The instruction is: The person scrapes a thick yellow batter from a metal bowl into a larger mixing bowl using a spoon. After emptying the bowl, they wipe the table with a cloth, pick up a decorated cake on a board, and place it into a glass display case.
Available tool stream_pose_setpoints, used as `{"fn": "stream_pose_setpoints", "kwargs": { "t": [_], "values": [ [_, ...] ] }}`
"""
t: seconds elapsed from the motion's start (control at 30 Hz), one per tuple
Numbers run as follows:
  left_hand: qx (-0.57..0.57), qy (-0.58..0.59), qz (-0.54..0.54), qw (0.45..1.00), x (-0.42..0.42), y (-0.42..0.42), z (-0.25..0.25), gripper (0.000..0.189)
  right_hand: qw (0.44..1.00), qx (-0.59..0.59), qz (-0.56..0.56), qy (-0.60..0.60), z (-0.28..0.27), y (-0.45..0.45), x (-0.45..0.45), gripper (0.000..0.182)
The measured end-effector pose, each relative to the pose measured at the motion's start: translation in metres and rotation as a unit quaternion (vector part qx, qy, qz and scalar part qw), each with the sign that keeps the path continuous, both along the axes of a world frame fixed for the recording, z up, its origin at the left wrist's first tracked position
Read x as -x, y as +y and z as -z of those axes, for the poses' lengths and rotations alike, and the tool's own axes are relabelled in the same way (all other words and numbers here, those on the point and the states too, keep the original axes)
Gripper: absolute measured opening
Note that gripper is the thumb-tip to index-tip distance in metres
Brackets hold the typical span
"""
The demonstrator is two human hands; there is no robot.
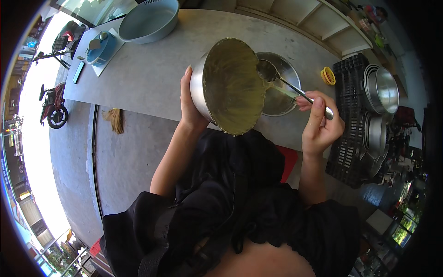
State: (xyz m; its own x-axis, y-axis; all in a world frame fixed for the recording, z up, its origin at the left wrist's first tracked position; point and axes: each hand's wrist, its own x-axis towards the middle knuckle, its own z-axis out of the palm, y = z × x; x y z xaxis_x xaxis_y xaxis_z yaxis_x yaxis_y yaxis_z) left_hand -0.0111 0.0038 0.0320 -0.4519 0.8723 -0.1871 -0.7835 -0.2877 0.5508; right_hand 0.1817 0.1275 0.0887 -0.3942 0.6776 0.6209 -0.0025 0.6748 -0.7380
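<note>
My left hand (192,110) grips a metal bowl (232,86) from its outer side and holds it tipped on edge above the table. A yellowish, sticky film coats the bowl's inside and rim. Between the fingers of my right hand (322,126) is the handle of a metal ladle (268,71), whose head is at the bowl's right rim. A pale green strip-like tool (285,91) runs from my right fingertips towards that rim; its exact kind is unclear. Behind and below, a second metal bowl (290,71) stands on the table, partly hidden by the first.
On the grey table (145,72) are a grey-blue plastic basin (148,22), a blue container (104,50) with utensils, a phone (79,72) and a small yellow round item (328,76). Stacked metal pans (386,90) rest on a black plastic crate (349,83) at right.
</note>
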Motion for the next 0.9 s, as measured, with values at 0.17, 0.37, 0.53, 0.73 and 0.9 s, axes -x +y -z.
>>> {"fn": "stream_pose_setpoints", "kwargs": {
  "t": [0.17,0.37,0.53,0.73,0.9],
  "values": [
    [-0.014,-0.008,0.008,1.0,0.0028,-0.0009,0.0019,0.061,1.0,-0.013,0.02,0.017,0.0006,0.0026,0.0003,0.017],
    [-0.014,-0.01,0.003,1.0,0.0003,0.0,0.0029,0.061,1.0,-0.005,-0.002,0.015,0.0024,-0.0002,-0.0004,0.016],
    [-0.012,-0.005,0.005,1.0,0.0013,-0.0001,0.0029,0.061,1.0,-0.025,0.014,0.003,0.0037,-0.0006,0.0006,0.015],
    [-0.007,-0.018,0.003,1.0,-0.0007,-0.0005,0.0,0.061,1.0,-0.014,0.011,0.022,0.0002,-0.0027,-0.0011,0.014],
    [-0.009,0.005,0.006,1.0,-0.0037,0.0012,-0.0046,0.061,0.999,-0.039,0.016,-0.003,0.0044,-0.0033,0.0008,0.012]
  ]
}}
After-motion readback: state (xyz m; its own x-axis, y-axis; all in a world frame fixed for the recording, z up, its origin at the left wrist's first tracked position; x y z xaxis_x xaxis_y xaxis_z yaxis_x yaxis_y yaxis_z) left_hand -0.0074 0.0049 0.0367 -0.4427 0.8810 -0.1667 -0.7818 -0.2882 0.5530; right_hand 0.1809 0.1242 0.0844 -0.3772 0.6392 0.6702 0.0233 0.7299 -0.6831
